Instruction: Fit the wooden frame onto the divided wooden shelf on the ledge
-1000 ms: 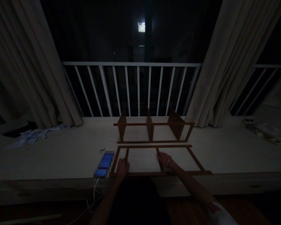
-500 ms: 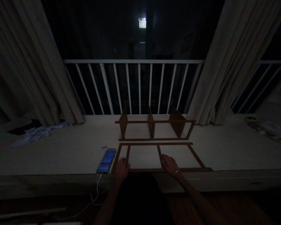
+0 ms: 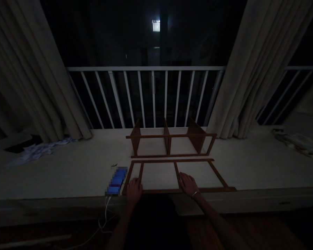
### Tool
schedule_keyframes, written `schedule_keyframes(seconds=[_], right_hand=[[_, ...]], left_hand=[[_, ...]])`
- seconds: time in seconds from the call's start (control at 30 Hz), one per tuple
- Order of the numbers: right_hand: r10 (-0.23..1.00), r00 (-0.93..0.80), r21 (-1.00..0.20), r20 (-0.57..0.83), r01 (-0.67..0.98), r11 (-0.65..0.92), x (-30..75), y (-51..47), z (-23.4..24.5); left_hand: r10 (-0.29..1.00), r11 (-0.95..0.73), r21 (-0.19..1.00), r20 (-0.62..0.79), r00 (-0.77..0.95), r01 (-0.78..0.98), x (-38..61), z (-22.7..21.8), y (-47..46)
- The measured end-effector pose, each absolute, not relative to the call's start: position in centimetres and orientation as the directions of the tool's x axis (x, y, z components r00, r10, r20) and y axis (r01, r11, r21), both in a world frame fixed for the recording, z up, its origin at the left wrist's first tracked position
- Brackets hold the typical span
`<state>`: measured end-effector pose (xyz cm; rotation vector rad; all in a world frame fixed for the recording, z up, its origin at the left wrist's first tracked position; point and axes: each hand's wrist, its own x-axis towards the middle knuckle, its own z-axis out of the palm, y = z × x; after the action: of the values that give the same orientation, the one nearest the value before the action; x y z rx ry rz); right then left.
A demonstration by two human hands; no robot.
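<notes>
A flat brown wooden frame [image 3: 211, 165] lies on the pale ledge [image 3: 67, 170] close to its front edge. My left hand [image 3: 134, 189] rests on the frame's near left corner, fingers curled over the rail. My right hand [image 3: 189, 184] lies on the near rail by the middle crossbar, fingers spread flat, a bracelet at the wrist. Behind the flat frame stands a second wooden frame [image 3: 169, 140] with upright divider panels. The room is very dark.
A phone with a lit blue screen [image 3: 116, 181] lies left of the frame, its white cable [image 3: 104, 217] hanging off the ledge. Crumpled paper [image 3: 36, 152] is at far left, cloth [image 3: 297, 144] at far right. White railing [image 3: 151, 93] and curtains [image 3: 250, 69] stand behind.
My right hand slid back from the middle crossbar toward the near rail. My left hand stayed at the near left corner. The view shifted slightly.
</notes>
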<state>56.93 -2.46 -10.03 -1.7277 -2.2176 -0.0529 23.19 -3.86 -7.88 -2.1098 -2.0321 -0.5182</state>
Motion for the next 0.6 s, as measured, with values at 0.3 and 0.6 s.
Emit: schedule_keyframes(seconds=[0.3,0.6], right_hand=[[0.939,-0.204,-0.156,0.278,0.955,0.253,56.97,-2.59,-9.85],[0.938,-0.213,-0.150,0.274,0.954,0.261,56.96,-2.60,-9.68]], left_hand=[[0.940,-0.024,0.125,0.341,-0.020,0.992,23.40,-7.81,-3.89],[0.923,-0.056,0.131,0.384,0.001,0.990,23.34,-7.96,-3.76]])
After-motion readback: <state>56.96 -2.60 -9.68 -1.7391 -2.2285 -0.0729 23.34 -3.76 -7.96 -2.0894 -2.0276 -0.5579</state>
